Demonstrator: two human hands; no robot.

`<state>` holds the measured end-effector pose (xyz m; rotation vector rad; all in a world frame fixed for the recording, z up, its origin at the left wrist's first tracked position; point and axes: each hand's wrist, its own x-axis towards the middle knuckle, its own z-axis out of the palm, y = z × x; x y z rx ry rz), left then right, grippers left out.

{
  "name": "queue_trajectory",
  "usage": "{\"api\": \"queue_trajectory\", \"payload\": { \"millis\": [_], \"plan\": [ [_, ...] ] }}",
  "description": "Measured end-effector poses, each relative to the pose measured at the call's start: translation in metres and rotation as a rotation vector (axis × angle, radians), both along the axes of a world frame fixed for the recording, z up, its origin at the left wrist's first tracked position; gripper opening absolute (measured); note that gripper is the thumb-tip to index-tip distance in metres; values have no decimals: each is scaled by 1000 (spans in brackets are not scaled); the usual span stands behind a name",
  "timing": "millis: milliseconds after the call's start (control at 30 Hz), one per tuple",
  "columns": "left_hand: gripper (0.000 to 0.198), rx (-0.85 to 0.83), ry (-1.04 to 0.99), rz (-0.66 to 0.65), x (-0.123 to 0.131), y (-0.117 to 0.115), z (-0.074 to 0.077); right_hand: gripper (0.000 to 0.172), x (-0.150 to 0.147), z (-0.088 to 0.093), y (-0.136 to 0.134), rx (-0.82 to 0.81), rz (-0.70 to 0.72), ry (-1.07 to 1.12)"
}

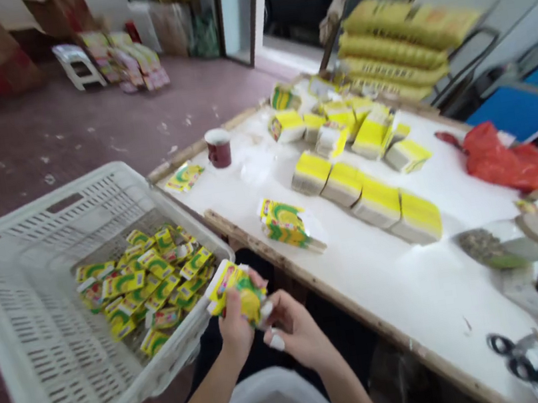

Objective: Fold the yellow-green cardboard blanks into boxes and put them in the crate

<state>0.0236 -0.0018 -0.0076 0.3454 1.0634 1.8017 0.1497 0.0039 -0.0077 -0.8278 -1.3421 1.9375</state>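
My left hand (235, 321) is closed around a small yellow-and-green printed carton (243, 293), held over my lap between the crate and the table edge. At the carton's lower right end, my right hand (292, 326) has its fingers bent and pinched against the flap; white covers show on its fingertips. Whether those fingers grip the flap or only press it is blurred. To the left, a white plastic crate (8, 321) holds many similar filled-looking cartons (157, 265). A stack of flat yellow cartons (285, 222) lies on the white table (364, 295) just ahead.
Rows of yellow carton stacks (370, 200) stand further back, near a dark red mug (218, 148). At the right are scissors (518, 359), a scoop-like container (493, 245) with dark contents and a red plastic bag (510, 162). Yellow sacks (392, 48) are piled behind.
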Motion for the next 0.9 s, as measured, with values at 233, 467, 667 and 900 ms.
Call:
{"api": "queue_trajectory", "payload": {
  "millis": [233,467,667,900],
  "plan": [
    [62,-15,-110,57,-7,9,-10,53,-28,-13,7,-27,1,-33],
    [68,-102,106,-7,-27,3,-30,41,-26,-28,24,124,-204,-73],
    [56,-190,243,-37,-42,8,-18,13,-14,-27,32,431,-290,-313],
    [68,63,474,-195,-78,-2,-20,34,21,15,43,1043,-160,-581]
  ]
}}
